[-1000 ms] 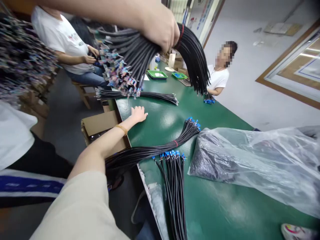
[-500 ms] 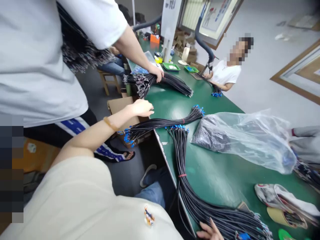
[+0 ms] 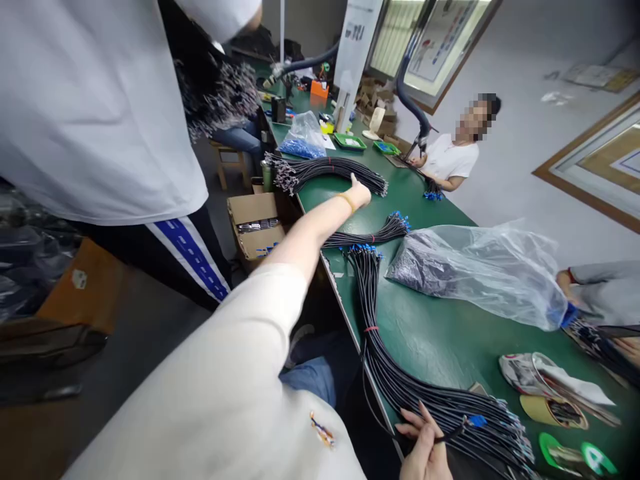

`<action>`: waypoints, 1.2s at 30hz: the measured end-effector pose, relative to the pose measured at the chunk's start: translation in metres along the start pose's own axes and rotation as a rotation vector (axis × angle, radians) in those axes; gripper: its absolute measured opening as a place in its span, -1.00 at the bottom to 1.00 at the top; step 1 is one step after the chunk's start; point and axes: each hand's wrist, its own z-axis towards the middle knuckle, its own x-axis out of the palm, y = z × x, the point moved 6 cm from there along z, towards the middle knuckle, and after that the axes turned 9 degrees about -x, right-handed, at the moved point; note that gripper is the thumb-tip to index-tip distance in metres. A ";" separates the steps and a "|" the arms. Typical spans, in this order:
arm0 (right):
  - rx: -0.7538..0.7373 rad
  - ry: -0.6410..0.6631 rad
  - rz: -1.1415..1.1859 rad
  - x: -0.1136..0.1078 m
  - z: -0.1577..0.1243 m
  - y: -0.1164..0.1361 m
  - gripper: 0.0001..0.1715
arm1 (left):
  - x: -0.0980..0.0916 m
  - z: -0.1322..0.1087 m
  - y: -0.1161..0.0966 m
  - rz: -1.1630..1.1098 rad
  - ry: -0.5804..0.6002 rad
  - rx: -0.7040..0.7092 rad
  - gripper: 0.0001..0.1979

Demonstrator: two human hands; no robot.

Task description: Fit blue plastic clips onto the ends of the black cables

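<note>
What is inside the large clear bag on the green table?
Inside the large clear bag, a dark mass lies toward the end near the cable bundles. What it consists of cannot be made out, and whatever lies beneath the mass is covered.

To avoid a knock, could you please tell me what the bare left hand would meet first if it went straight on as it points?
Most likely the left hand would meet the curved bundle of black cables on the green tabletop; depth is unclear, and they may be touching.
</note>
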 end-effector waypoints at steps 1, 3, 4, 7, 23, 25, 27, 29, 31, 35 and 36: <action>-0.008 -0.001 -0.006 0.000 0.000 0.002 -0.56 | 0.012 -0.017 -0.008 0.015 0.110 0.059 -0.42; -0.022 0.002 -0.031 -0.001 0.000 0.004 -0.51 | 0.033 -0.068 -0.016 0.007 0.316 0.228 -0.47; -0.024 0.005 -0.043 -0.002 0.000 0.005 -0.48 | 0.041 -0.101 -0.015 -0.009 0.400 0.314 -0.50; -0.036 0.020 -0.055 -0.003 0.000 0.005 -0.39 | 0.058 -0.207 0.001 -0.159 0.627 0.587 -0.49; -0.274 -0.020 0.117 -0.005 -0.006 0.009 -0.41 | 0.137 -0.357 -0.051 -0.290 0.515 0.648 -0.62; -0.295 -0.020 0.125 -0.005 -0.007 0.009 -0.39 | 0.129 -0.370 -0.058 -0.317 0.518 0.679 -0.62; -0.312 -0.024 0.125 -0.006 -0.007 0.009 -0.38 | 0.119 -0.379 -0.060 -0.347 0.507 0.686 -0.63; -0.326 -0.028 0.115 -0.006 -0.009 0.010 -0.38 | 0.106 -0.385 -0.059 -0.384 0.469 0.679 -0.65; -0.339 -0.028 0.095 -0.007 -0.011 0.011 -0.39 | 0.091 -0.391 -0.061 -0.424 0.418 0.683 -0.69; -0.361 -0.042 0.036 -0.011 -0.020 0.017 -0.41 | 0.055 -0.403 -0.078 -0.512 0.335 0.753 -0.75; -0.366 -0.051 0.023 -0.012 -0.023 0.019 -0.42 | 0.044 -0.407 -0.082 -0.552 0.291 0.765 -0.76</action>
